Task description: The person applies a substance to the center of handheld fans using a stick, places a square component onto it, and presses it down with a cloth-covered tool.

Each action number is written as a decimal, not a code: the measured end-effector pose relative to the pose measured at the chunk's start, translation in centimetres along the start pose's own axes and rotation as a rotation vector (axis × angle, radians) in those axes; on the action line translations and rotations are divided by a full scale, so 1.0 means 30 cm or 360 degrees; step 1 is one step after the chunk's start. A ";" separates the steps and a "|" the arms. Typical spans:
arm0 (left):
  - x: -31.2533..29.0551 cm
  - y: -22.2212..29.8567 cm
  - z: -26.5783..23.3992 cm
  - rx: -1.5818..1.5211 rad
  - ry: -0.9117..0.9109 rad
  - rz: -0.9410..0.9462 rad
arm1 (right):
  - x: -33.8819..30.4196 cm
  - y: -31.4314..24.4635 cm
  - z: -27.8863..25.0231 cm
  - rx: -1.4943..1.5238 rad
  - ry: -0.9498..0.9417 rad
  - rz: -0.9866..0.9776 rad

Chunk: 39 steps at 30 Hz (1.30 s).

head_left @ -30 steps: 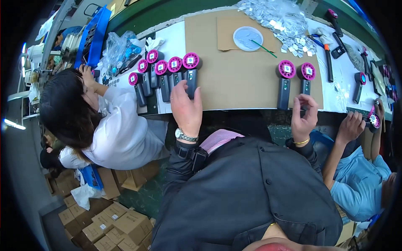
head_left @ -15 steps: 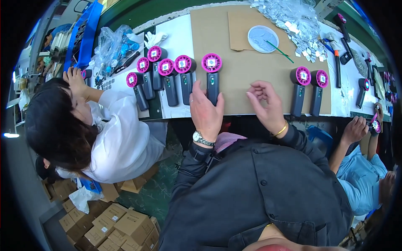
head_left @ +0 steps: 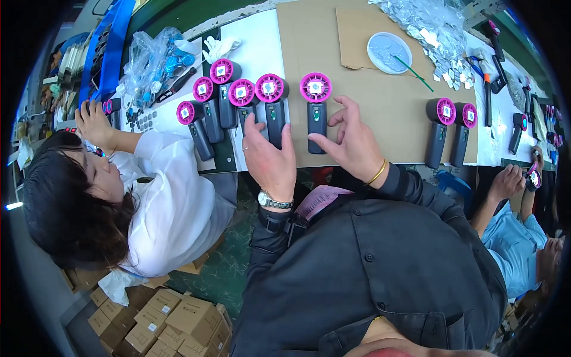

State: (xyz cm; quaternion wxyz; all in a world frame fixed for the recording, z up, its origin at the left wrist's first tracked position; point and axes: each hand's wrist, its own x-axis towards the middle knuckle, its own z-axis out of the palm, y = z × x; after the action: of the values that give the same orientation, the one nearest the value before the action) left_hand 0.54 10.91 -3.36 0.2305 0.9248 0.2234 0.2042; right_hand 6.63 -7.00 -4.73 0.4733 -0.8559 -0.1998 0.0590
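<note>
Small handheld fans with dark grey handles and pink round grilles, each with a white square on its centre, lie on the bench. My left hand, fingers apart, reaches over the lower handle of one fan in the left group. Just right of that hand lies another fan. A single fan rests on the cardboard between my hands. Beside its handle is my right hand, fingers spread and curved, the thumb tip close to the handle's lower end; whether it touches I cannot tell.
Two more fans lie to the right. A round tub with grey-blue contents and a green stick stands beyond, near a pile of small white squares. A person in white works at left, another in light blue at right.
My left hand has moved left, from the single fan to the left group. My right hand has shifted left toward the single fan. The view has shifted slightly.
</note>
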 end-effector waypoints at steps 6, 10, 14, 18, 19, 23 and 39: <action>0.014 0.012 0.016 0.0060 -0.0015 0.0059 | 0.031 -0.016 0.034 -0.0037 0.0008 0.0016; 0.014 0.014 0.022 0.0020 -0.0048 0.0007 | 0.039 -0.023 0.037 0.0021 0.0007 0.0096; 0.013 0.015 0.026 0.0001 -0.0088 -0.0029 | 0.039 -0.024 0.035 0.0090 0.0013 0.0171; 0.016 0.014 0.021 0.0011 -0.0096 -0.0022 | 0.040 -0.031 0.021 0.0136 0.0028 0.0208; 0.017 0.010 0.022 0.0012 -0.0084 -0.0019 | 0.042 -0.035 0.019 0.0135 0.0014 0.0223; 0.018 0.012 0.022 -0.0026 -0.0100 -0.0034 | 0.028 -0.019 0.010 0.0190 0.0012 0.0242; -0.002 0.020 0.044 -0.0017 0.0024 0.0007 | -0.005 0.031 -0.042 0.0257 0.0053 0.0187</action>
State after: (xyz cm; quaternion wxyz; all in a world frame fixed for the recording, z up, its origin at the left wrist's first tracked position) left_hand 1.30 9.94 -4.13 0.2334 0.9225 0.2221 0.2127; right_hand 7.13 -8.48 -4.82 0.5397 -0.8261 -0.1359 0.0885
